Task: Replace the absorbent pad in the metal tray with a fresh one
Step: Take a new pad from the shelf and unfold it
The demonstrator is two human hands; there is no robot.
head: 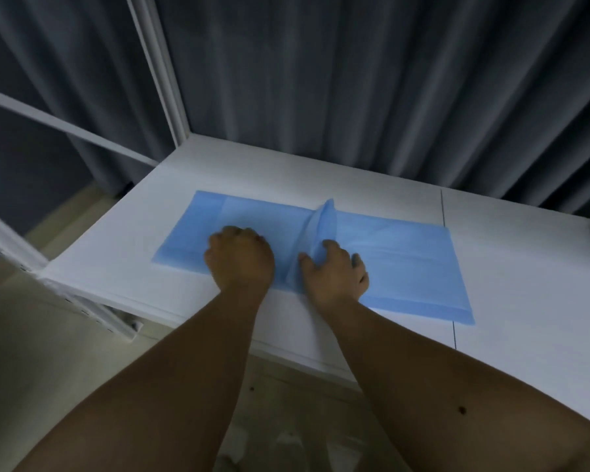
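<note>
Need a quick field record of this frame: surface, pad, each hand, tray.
surface: white table, dark curtain behind
pad: blue pad spread flat on the table, raised fold near the middle
left hand: left hand closed, knuckles pressing on the pad
right hand: right hand on the pad, fingers against the raised fold
metal tray: not in view

A white counter (511, 260) carried everything. A thin dark seam ran across its top on the right side. Directly on it lay a light blue absorbent pad (406, 264), spread mostly flat, with one fold standing up in a ridge near its middle. The pad's right end reached the seam, and its left end stopped short of the counter's left edge. The left hand (239, 257) and right hand (334, 274) rested on the pad.
</note>
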